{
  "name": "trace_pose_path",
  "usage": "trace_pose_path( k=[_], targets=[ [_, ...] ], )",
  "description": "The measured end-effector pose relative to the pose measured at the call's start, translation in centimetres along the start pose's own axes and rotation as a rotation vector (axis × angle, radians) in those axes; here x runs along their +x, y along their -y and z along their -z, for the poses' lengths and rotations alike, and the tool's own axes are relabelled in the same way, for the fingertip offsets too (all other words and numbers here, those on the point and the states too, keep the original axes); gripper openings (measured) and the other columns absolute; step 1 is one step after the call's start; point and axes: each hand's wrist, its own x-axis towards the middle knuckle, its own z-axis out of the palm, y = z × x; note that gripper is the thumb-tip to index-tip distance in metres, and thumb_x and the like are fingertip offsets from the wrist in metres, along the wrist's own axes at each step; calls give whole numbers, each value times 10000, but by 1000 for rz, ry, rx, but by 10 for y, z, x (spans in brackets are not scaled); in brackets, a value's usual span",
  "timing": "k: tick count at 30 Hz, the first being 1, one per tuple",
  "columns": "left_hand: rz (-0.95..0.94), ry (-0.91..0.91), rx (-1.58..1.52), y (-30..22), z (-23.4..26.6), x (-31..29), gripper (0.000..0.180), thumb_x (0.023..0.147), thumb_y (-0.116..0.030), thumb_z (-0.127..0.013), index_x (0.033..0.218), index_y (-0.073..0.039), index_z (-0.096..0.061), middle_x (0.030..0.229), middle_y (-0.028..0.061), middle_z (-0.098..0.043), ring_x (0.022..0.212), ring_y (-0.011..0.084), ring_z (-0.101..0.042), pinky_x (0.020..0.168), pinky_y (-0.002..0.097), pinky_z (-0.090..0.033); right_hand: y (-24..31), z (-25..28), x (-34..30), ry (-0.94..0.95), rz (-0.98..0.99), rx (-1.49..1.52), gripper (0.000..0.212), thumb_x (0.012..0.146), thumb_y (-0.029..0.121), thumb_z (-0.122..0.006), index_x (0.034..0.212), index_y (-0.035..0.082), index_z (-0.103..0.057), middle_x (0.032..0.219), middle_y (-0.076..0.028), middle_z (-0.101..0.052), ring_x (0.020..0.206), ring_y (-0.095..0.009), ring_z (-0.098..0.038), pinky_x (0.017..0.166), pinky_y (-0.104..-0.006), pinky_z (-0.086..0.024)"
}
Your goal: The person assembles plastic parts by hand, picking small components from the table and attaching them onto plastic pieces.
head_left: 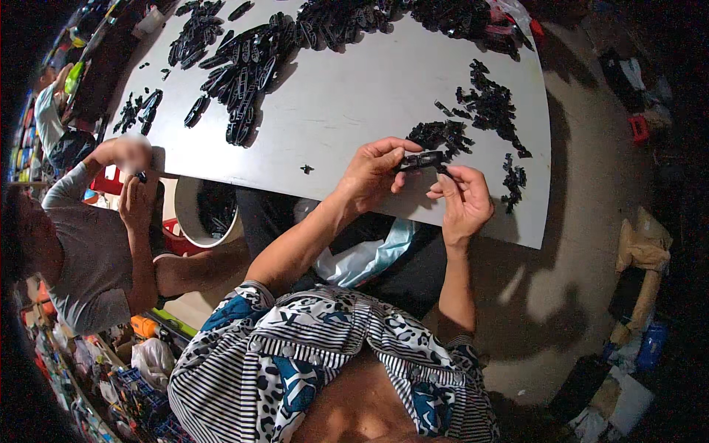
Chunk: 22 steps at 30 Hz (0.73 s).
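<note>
My left hand (373,173) is closed around one end of an elongated black plastic part (422,159) with openings along its length. The part is held above the table's near edge. At its other end my right hand (467,203) pinches with thumb and fingers; a small black plastic piece (442,170) shows at those fingertips. Just beyond my hands lies a heap of small black pieces (439,135). More of these small pieces (491,103) are spread to the right. Larger elongated black parts (247,74) are piled at the far left of the table.
The white table (354,96) has further black piles (340,22) along its far side. To my left a co-worker's hands (133,177) hold something small and dark. A white bucket (187,214) with black parts stands below the edge. Shelves with goods line the left.
</note>
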Motion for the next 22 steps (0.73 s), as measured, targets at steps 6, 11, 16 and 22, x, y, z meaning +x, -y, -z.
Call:
trace_pose_path(
  k=[6, 11, 16, 22],
  targets=[
    [-65, -38, 299, 1, -12, 3, 230, 928, -166, -509, 968, 29, -625, 776, 61, -616, 583, 89, -560, 525, 207, -476, 13, 5, 12, 134, 354, -526, 167, 692, 45, -732, 818, 35, -624, 769, -87, -578, 677, -215, -583, 567, -299, -461],
    [-14, -36, 274, -4, -12, -2, 217, 903, -167, -550, 947, 28, -633, 798, 63, -627, 587, 95, -557, 539, 222, -474, 3, 4, 15, 169, 340, -479, 178, 668, 56, -741, 795, 37, -617, 752, -72, -557, 695, -225, -566, 596, -302, -456],
    [-23, -103, 474, -5, -17, -6, 154, 845, -118, -618, 904, 21, -648, 767, 47, -629, 600, 81, -546, 534, 216, -445, 8, 7, 12, 226, 303, -478, 179, 667, 60, -745, 780, 33, -610, 739, -64, -543, 670, -200, -552, 577, -288, -445],
    [-86, -220, 758, -9, -29, -24, 109, 787, -98, -676, 842, -5, -667, 645, 35, -600, 522, 80, -536, 458, 208, -412, 2, 8, -2, 231, 309, -477, 180, 664, 67, -755, 790, 46, -628, 734, -65, -547, 653, -190, -551, 567, -287, -447]
  ],
)
